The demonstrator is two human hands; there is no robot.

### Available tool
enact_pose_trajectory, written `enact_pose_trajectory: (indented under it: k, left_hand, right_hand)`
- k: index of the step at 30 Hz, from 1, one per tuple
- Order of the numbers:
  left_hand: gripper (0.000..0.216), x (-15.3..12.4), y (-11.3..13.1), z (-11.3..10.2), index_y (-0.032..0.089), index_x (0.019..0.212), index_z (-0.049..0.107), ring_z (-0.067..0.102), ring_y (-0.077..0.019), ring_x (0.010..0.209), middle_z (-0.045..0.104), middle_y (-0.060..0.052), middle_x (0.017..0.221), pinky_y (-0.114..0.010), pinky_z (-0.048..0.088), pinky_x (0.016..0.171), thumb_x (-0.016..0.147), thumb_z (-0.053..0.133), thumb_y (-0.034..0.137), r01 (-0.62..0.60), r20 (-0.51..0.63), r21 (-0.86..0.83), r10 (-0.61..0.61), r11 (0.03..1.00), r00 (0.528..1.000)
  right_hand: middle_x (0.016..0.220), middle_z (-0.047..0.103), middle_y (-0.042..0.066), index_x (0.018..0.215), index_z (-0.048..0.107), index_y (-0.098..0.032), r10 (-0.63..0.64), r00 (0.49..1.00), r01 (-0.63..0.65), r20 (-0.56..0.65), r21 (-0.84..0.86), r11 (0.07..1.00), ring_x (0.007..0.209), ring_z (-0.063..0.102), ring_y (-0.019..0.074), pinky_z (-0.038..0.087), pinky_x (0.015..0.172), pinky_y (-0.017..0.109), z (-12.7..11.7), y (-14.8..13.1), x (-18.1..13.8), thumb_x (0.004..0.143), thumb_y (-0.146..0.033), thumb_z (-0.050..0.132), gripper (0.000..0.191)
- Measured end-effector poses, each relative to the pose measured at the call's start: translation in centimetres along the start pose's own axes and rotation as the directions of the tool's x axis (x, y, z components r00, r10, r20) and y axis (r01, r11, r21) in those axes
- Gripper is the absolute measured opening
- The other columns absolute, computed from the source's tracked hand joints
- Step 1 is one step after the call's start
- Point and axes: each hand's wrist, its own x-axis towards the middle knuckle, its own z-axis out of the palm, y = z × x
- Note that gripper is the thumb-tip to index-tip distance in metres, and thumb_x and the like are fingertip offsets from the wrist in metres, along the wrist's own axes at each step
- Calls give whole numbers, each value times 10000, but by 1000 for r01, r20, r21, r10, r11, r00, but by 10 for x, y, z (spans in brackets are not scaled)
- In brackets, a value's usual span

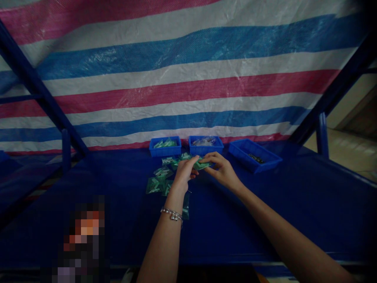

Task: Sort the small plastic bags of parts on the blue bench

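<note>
A red, white and blue striped tarpaulin (188, 86) hangs behind your blue table (265, 220), with three blue plastic trays (204, 146) along its far side. Loose green plastic packets (156, 184) lie just in front of them. You're handling the packets now: your left hand (184, 173) and right hand (221, 169) pinch one green packet (203, 166) between them, fingers closed. Your next move calls for a sure grip on that thin packet.

Three trays (206, 150) stand behind loose bags (156, 184) — all on a shelf (294, 220).
</note>
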Motion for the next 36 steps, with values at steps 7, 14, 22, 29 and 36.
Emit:
enact_pose_trajectory:
  k: [7,14,22,29,36]
  left_hand:
    - [207,4,-5,0,126,715,587,480,-68,520,530,3,604,-189,312,467,640,637,312,-88,5,-129,89,988,996]
    - [238,7,-7,0,120,743,604,505,-83,571,570,-13,658,-201,351,523,629,657,322,-153,14,-152,156,977,988]
    - [212,10,-12,0,139,767,591,466,-79,577,554,4,653,-188,316,523,671,623,326,-310,37,-23,310,951,950]
    - [170,15,-16,-1,135,746,572,436,-83,588,539,-9,677,-198,336,558,716,562,303,-465,69,166,460,869,885]
    - [172,18,-20,-1,148,745,587,468,-106,610,552,-15,652,-200,340,561,715,560,316,-471,63,242,471,848,880]
  right_hand:
    - [1074,497,67,939,652,-251,88,996,-86,-15,94,992,965,506,213,417,519,223,0,-1,0,565,-43,434,480]
    - [900,565,18,992,565,-246,350,933,-268,-83,486,832,633,517,126,392,494,246,0,0,4,623,-142,503,388]
    - [690,566,0,883,590,-190,426,899,-400,106,598,694,545,501,103,347,477,229,1,-5,3,676,-400,640,300]
    - [614,563,-20,797,602,-175,418,902,-403,107,558,726,503,463,86,332,477,231,2,1,3,604,-354,701,280]
    - [599,550,-19,707,593,-171,411,911,-367,47,549,751,490,433,80,315,453,224,2,1,4,575,-313,720,232]
